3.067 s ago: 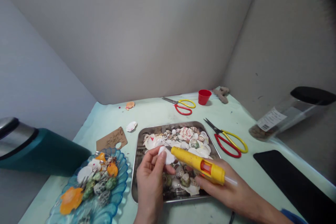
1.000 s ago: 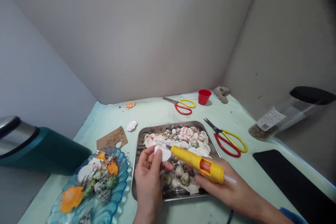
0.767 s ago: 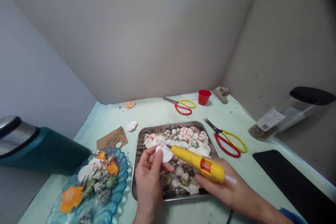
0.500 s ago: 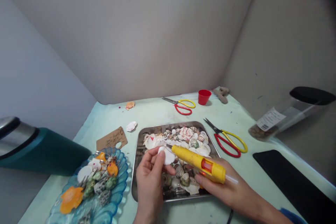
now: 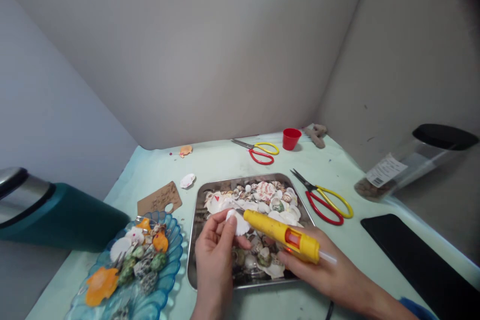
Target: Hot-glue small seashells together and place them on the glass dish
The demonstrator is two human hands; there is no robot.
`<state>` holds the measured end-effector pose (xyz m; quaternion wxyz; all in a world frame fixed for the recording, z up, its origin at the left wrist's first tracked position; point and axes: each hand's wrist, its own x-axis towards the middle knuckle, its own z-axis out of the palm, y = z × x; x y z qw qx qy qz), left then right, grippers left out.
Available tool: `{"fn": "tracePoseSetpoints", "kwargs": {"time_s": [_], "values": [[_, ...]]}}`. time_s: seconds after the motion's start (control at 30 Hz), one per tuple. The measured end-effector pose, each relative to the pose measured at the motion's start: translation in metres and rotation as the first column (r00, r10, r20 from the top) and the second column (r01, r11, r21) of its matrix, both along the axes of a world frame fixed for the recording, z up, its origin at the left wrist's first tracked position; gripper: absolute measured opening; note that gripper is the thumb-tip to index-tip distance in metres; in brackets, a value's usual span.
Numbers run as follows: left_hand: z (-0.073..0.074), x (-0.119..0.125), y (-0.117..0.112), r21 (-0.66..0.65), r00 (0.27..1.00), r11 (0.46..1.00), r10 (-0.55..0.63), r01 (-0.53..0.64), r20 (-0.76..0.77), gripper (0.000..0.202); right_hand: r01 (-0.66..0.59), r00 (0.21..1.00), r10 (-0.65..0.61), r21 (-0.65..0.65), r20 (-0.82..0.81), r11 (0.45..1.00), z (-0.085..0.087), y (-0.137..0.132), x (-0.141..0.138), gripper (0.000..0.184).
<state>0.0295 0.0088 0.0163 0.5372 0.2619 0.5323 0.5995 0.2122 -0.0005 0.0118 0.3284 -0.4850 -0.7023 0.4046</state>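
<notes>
My left hand [image 5: 214,255] pinches a small white scallop shell [image 5: 239,224] between thumb and fingers, over the near left part of a steel tray [image 5: 194,232] heaped with mixed seashells. My right hand [image 5: 325,272] grips a yellow glue gun [image 5: 283,236] with an orange trigger window. Its nozzle points left and touches the held shell. A clear glue stick pokes out of the gun's back end.
A blue glass dish [image 5: 170,265] of coloured shells sits at the near left, beside a teal flask [image 5: 56,215]. Two red-and-yellow scissors [image 5: 326,202] [image 5: 262,152], a red cup [image 5: 291,138], a brown card [image 5: 159,198], loose shells, a black tablet [image 5: 420,260] and a tilted clear jar [image 5: 405,165] surround the tray.
The shell and the glue gun's nozzle have shifted slightly back and forth over the tray, staying in contact. Both hands keep their hold.
</notes>
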Motion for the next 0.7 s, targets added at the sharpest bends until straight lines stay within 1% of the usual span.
{"fn": "tracePoseSetpoints", "kwargs": {"time_s": [0.13, 0.2, 0.3, 0.43, 0.57, 0.7], "values": [[0.0000, 0.0000, 0.0001, 0.005, 0.999, 0.999, 0.043, -0.043, 0.024, 0.036, 0.048, 0.999, -0.047, 0.023, -0.014, 0.999, -0.0062, -0.0012, 0.0017, 0.025], [-0.0003, -0.0004, -0.0003, 0.016, 0.998, 0.998, 0.063, -0.063, 0.029, 0.036, 0.038, 0.999, -0.038, 0.011, -0.011, 0.999, -0.0072, -0.0013, 0.0024, 0.026], [0.0000, -0.0009, -0.0009, 0.036, 0.995, 0.995, 0.091, -0.093, 0.036, 0.037, 0.019, 1.000, -0.020, -0.015, -0.018, 1.000, -0.0049, -0.0005, 0.0025, 0.024], [0.0014, -0.0009, -0.0013, 0.030, 0.995, 0.996, 0.088, -0.089, 0.036, 0.037, 0.015, 0.997, -0.017, -0.031, -0.073, 0.999, -0.0014, 0.0008, 0.0019, 0.024], [0.0024, -0.0003, -0.0017, 0.014, 0.995, 0.996, 0.087, -0.088, 0.041, 0.036, 0.058, 0.990, -0.064, -0.052, -0.128, 0.997, -0.0017, 0.0011, 0.0015, 0.029], [0.0036, 0.0007, -0.0013, 0.022, 0.993, 0.994, 0.108, -0.109, 0.050, 0.036, 0.053, 0.991, -0.061, -0.066, -0.122, 0.996, -0.0003, 0.0012, 0.0018, 0.026]]}}
